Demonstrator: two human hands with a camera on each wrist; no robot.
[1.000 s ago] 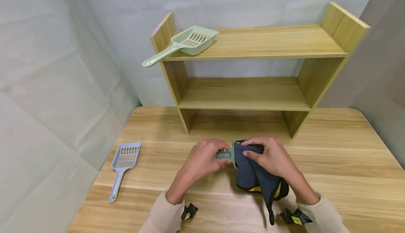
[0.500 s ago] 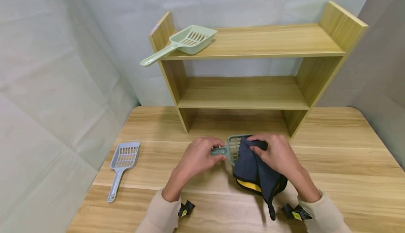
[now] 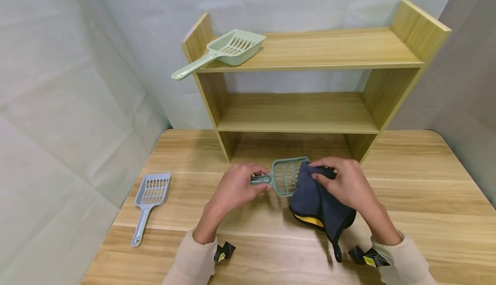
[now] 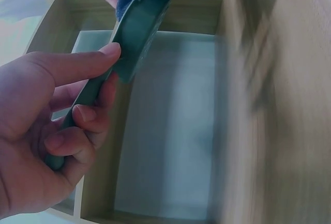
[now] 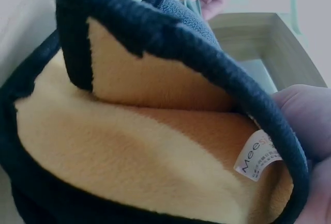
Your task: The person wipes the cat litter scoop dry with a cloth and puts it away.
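Note:
My left hand [image 3: 240, 185] grips the handle of a dark green slotted litter scoop [image 3: 284, 177], its head pointing right above the table. In the left wrist view, fingers and thumb wrap round the scoop's handle [image 4: 89, 92]. With my right hand [image 3: 346, 184] I pinch a dark blue cloth [image 3: 310, 194], which covers the far end of the scoop head and hangs down in folds. Its yellow-orange underside [image 5: 155, 146] and a white label [image 5: 258, 157] show in the right wrist view.
A grey-blue litter scoop [image 3: 153, 190] lies on the table [image 3: 162, 259] at the left. At the back stands a wooden shelf unit [image 3: 298, 123]. On its top board sits a pale green litter scoop [image 3: 236, 48], handle sticking out past the left front edge.
My left hand has drawn the dark green scoop left and slightly up, so more of its slotted head shows. My right hand, still pinching the cloth, has shifted slightly right.

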